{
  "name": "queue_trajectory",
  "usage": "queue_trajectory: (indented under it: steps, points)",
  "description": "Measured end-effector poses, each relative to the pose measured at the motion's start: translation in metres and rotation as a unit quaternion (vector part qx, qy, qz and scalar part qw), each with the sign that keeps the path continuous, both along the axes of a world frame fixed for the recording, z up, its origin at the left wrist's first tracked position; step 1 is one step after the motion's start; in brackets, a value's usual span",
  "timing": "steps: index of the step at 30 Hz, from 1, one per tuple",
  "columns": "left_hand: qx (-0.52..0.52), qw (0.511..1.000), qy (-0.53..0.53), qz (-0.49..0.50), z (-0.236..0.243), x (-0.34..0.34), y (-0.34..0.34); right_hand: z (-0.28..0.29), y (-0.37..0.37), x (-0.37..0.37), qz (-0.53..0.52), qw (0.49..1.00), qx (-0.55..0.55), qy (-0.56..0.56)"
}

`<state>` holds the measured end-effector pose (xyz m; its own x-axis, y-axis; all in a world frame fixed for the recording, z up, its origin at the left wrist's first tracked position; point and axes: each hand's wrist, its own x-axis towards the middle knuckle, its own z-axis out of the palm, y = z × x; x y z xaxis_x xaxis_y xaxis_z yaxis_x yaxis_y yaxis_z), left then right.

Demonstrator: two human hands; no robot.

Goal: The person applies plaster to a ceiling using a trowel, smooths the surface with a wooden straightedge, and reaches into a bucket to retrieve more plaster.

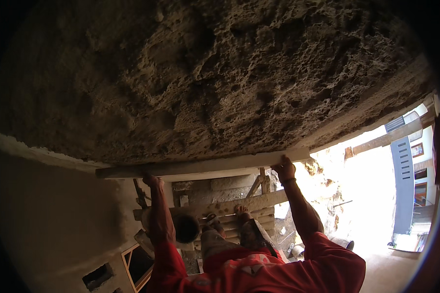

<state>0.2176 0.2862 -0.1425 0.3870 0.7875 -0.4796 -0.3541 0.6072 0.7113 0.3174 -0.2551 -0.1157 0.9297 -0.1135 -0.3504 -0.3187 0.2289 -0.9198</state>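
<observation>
A long, pale straightedge board [220, 165] lies lengthwise against the lower part of a rough, wet-looking plastered wall [239, 88]. My left hand [153, 181] grips it near its darker left end, the fingers partly hidden by the board. Toward the other end, my right hand [284, 171] is closed on the board's near edge, with a dark band at the wrist. Both arms reach forward, spread wide apart.
My feet [241, 211] stand on a scaffold of wooden poles [230, 207]. Beside my left arm is a dark bucket [187, 228]. A smooth wall [49, 205] rises at left, with a wood-framed opening [138, 263] below. At right, a wooden beam [386, 139] crosses a bright outdoor area.
</observation>
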Motion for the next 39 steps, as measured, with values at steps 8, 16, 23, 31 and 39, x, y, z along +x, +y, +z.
queue_trajectory:
  steps: [8, 16, 23, 31, 39]
  points:
    - [0.008, 0.994, 0.092, -0.064, 0.088, 0.017, -0.058, 0.108, -0.059, 0.008, 0.02, 0.962, -0.247, -0.115]
    - [0.002, 0.984, 0.168, -0.062, 0.106, 0.02, -0.069, 0.139, -0.039, -0.009, -0.027, 0.955, -0.257, -0.147]
    - [0.067, 0.997, 0.021, -0.028, 0.026, -0.044, 0.096, 0.077, 0.076, -0.013, -0.071, 0.975, 0.203, 0.053]
    - [0.562, 0.65, 0.48, -0.177, 0.051, -0.02, 0.033, 0.115, 0.011, -0.01, -0.121, 0.979, 0.148, -0.076]
    - [0.132, 0.985, 0.064, -0.093, 0.165, 0.001, -0.045, 0.252, -0.053, -0.003, -0.003, 0.854, -0.477, -0.206]
